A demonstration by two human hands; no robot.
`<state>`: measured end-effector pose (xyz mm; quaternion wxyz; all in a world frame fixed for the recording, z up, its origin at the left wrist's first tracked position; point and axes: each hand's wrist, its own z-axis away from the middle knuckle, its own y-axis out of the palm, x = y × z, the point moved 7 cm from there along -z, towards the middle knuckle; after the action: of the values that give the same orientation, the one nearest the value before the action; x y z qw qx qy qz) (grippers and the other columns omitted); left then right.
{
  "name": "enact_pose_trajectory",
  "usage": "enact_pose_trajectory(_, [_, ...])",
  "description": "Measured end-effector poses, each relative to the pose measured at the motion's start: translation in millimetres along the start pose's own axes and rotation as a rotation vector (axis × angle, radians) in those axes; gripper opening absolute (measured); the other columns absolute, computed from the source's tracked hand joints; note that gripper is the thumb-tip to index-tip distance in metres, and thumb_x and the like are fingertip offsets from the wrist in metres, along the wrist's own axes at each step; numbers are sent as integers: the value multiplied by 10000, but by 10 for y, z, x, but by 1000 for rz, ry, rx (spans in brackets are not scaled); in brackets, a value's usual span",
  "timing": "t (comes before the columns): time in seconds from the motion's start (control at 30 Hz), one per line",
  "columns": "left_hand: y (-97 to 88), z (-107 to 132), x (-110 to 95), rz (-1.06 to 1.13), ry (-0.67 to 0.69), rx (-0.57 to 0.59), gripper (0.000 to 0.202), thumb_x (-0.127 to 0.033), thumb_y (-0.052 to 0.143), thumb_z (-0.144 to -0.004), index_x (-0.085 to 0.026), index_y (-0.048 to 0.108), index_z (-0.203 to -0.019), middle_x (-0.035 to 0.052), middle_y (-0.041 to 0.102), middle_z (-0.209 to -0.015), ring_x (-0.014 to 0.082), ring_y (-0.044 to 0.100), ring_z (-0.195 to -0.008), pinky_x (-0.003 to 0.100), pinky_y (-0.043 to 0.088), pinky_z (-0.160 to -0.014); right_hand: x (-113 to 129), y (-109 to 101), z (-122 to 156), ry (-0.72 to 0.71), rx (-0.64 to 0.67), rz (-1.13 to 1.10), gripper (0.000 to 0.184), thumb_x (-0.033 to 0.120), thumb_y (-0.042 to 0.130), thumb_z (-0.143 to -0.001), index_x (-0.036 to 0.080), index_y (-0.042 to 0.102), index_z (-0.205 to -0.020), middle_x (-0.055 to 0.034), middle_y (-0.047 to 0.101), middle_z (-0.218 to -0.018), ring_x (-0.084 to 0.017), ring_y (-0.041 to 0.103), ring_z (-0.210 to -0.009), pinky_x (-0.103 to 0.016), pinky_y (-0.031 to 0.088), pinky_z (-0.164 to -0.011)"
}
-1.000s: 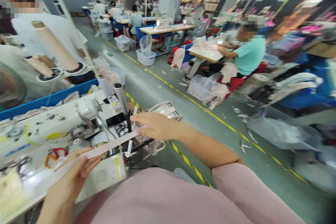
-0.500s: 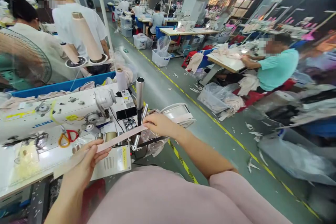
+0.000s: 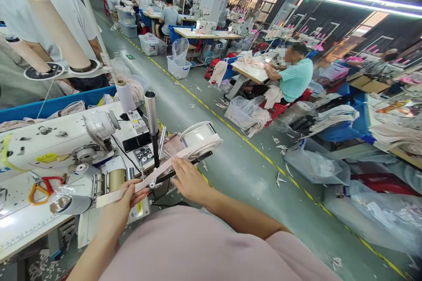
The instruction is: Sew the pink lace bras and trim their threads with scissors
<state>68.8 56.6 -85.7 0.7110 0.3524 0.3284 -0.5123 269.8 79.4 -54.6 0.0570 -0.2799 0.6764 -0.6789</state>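
Observation:
A pale pink strip of elastic or tape (image 3: pixel 158 171) slants up from lower left towards a white reel (image 3: pixel 198 134) at the machine's right end. My left hand (image 3: pixel 123 206) pinches it near its loose end, which sticks out to the left past the thumb. Just below the reel, my right hand (image 3: pixel 191 180) has its fingertips closed on the same strip. Between the hands the strip passes in front of a metal post (image 3: pixel 151 114) and some thin rods. Behind my left hand are the sewing machine's (image 3: pixel 62 140) metal rollers (image 3: pixel 117 180).
Orange-and-red-handled scissors (image 3: pixel 46 189) lie on the machine bed. Thread cones (image 3: pixel 52 26) stand at the upper left, before a co-worker in white (image 3: pixel 62 4). A co-worker in turquoise (image 3: pixel 296 79) sits across the aisle. Plastic bins (image 3: pixel 316 162) and scraps line the floor.
My view has swung right. My right hand has moved down relative to the reel, and my left hand has shifted right along the machine. Less loose strip hangs past my left hand.

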Motion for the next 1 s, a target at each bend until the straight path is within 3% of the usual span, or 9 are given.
enact_pose_trajectory(0.1, [77,-37,97,-42,-35,12,104,-228,539,-832,-175,604,-892,79,749,-809,187,726,-794,271,586,-761,-10,22,-32,59,97,53,545,338,437,-939,18,411,-1379,-200,407,-1441,-293,364,-1323,-430,342,-1100])
enact_pose_trajectory(0.27, [195,-25,158,-97,-76,75,143,-178,490,-868,-208,626,-838,71,746,-725,176,720,-691,290,588,-725,8,-62,-33,134,170,225,498,401,513,-904,98,510,-1298,-154,554,-1298,-290,462,-1190,-435,445,-928])
enact_pose_trajectory(0.4, [255,-10,132,-98,-76,108,149,-153,489,-866,-196,630,-849,63,743,-715,168,718,-689,268,581,-719,12,-128,-49,122,228,286,402,405,527,-896,93,627,-1128,-164,611,-1172,-286,497,-1107,-416,440,-874])
enact_pose_trajectory(0.57, [281,-22,102,-63,-85,120,138,-160,484,-870,-181,621,-872,67,746,-722,155,714,-670,242,578,-680,42,-147,-95,128,320,343,408,413,550,-876,87,650,-1101,-179,631,-1114,-308,512,-1081,-422,430,-863])
enact_pose_trajectory(0.8, [305,-57,11,-7,-88,142,94,-169,549,-829,-175,639,-855,66,742,-709,167,719,-666,236,581,-658,145,-15,-281,157,478,420,352,321,554,-867,49,657,-1065,-239,663,-1023,-320,607,-993,-416,455,-804])
enact_pose_trajectory(1.0, [346,-175,-73,40,-29,156,69,-133,597,-783,-157,656,-809,69,732,-676,189,717,-623,246,592,-585,118,123,-442,146,608,416,256,245,610,-808,101,669,-1011,-195,705,-949,-276,676,-882,-368,496,-720])
